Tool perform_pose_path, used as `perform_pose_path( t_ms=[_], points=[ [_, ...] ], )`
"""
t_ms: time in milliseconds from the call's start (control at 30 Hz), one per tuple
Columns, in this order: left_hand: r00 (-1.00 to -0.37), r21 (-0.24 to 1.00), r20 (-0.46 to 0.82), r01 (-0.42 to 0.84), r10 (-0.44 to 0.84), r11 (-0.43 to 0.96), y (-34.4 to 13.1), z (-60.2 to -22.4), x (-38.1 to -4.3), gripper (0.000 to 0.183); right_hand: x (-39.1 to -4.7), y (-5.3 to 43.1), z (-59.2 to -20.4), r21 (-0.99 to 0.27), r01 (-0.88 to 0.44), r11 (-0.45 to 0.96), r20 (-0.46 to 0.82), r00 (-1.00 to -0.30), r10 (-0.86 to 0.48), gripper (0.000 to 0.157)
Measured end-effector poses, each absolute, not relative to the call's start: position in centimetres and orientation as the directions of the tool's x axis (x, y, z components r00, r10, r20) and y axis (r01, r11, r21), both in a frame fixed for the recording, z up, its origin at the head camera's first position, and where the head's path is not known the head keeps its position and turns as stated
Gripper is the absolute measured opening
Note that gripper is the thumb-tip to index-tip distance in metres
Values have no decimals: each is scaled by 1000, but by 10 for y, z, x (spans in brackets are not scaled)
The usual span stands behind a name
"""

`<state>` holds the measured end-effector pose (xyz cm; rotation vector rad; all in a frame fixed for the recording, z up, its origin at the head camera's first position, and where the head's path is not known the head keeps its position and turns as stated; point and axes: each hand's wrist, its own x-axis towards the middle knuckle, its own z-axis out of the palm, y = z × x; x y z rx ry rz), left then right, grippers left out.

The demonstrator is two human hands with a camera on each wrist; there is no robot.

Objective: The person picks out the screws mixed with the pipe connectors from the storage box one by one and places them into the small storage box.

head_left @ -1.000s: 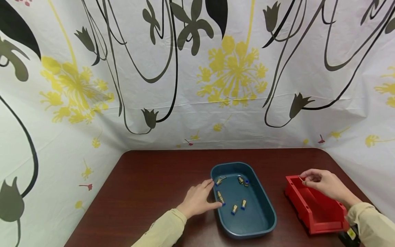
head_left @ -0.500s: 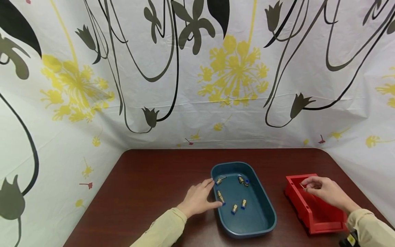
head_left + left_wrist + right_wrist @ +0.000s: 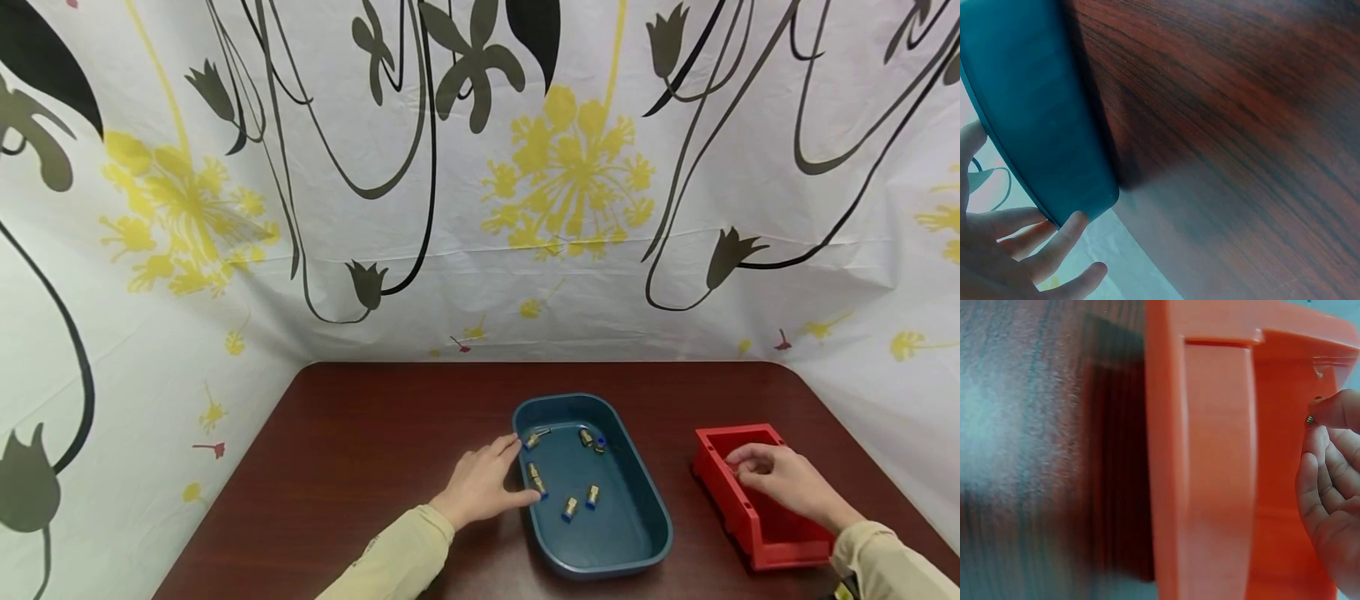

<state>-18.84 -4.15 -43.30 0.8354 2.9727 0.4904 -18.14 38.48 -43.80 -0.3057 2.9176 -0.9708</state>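
My left hand (image 3: 483,482) rests on the left rim of a blue-grey tray (image 3: 651,542), fingers spread and fairly straight, thumb reaching over the edge. Inside the tray lie several brass fittings (image 3: 570,508) with blue collars. In the left wrist view, fingertips (image 3: 1075,222) touch the tray's outer side (image 3: 1035,106). My right hand (image 3: 787,479) is over the inside of a red open bin (image 3: 795,553). Between thumb and fingertips it pinches a tiny brass-coloured screw (image 3: 1310,419); most of it is covered by the fingers.
The dark wood table (image 3: 360,467) carries the tray in the middle and the red bin at the right. A patterned white cloth (image 3: 450,217) hangs behind and at both sides. In the right wrist view, the bin's wall (image 3: 1216,456) stands beside the hand.
My right hand has moved down and nearer into the red bin, still pinching the small screw. The left hand and tray stay in place.
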Motion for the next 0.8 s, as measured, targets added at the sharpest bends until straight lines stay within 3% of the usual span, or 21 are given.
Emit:
perform_pose_path(
  t_ms=[233,500,800],
  points=[
    [-855,293,74,511,514,808,-41,-434,-189,77,-179,383,-445,-591,-202,781,41,-974,-221,14],
    [-853,294,78,515,517,805,-42,-434,-189,76,-180,386,-455,-596,-125,793,-57,-979,-197,22],
    [-853,294,85,516,516,805,-41,-434,-189,77,-180,387,-461,-589,-156,793,-35,-975,-218,21]
  ],
)
